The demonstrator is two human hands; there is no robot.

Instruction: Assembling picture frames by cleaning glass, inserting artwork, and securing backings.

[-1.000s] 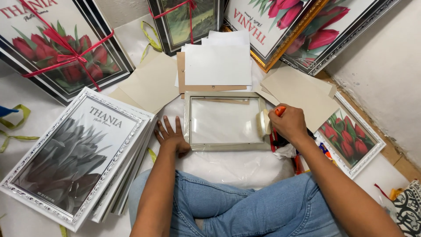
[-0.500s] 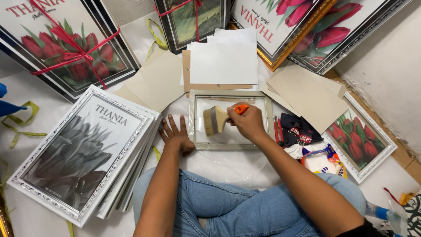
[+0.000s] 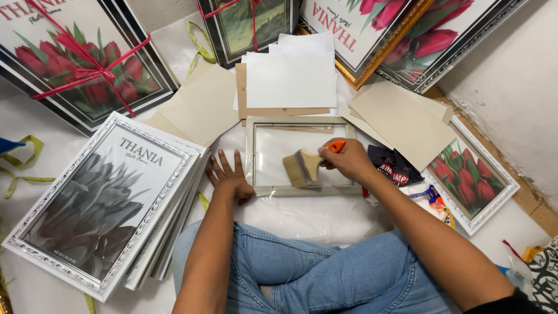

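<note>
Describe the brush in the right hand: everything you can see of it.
The brush is a flat, wide paintbrush with pale tan bristles, a light-coloured band above them and an orange handle, of which only the end shows past the fingers. The right hand holds it by the handle, lying nearly level with the bristles pointing left. The bristles are over the glass of the small pale frame on the floor; whether they touch it I cannot tell. The left hand rests flat beside the frame's left edge, away from the brush.

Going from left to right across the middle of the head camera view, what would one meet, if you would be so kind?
Stack of white frames → left hand → brush → right hand → dark cloth → small tulip frame.
</note>
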